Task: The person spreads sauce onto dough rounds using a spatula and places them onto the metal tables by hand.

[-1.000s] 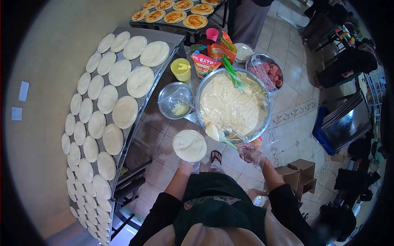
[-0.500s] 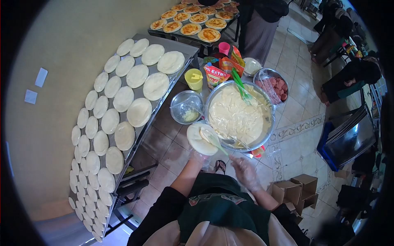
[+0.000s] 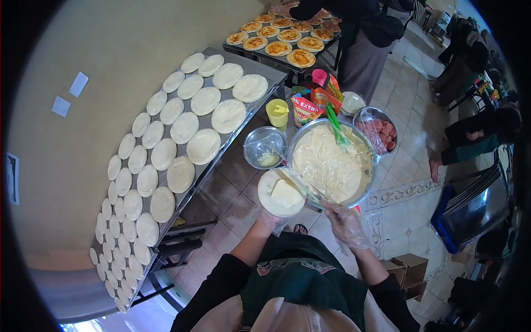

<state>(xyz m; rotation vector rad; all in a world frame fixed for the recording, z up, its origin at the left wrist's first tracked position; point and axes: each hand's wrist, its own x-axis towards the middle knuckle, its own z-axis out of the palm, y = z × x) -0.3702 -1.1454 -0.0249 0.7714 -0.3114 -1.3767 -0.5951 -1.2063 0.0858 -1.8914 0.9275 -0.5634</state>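
Near the middle of the frame, your left hand (image 3: 271, 221), in a see-through glove, supports a pale dough round (image 3: 266, 195) from below; the round mostly hides its fingers, so you cannot tell how far they curl. A smooth white dollop (image 3: 286, 193) sits on the round. Your right hand (image 3: 345, 226), gloved too, is to its lower right, closed around the spatula (image 3: 314, 195) — its far end is by the round's upper right edge, contact unclear. Your 2 hands are apart.

Just above them, you have the large metal bowl (image 3: 367, 180) of creamy mixture (image 3: 326, 160), a green utensil (image 3: 334, 127) in its upper part. A smaller metal bowl (image 3: 254, 145) sits to its left, below the yellow container (image 3: 277, 113). Along the left, your bench (image 3: 265, 67) carries rows of pale rounds (image 3: 202, 146) — red-topped rounds (image 3: 289, 35) lie at the top of the frame.
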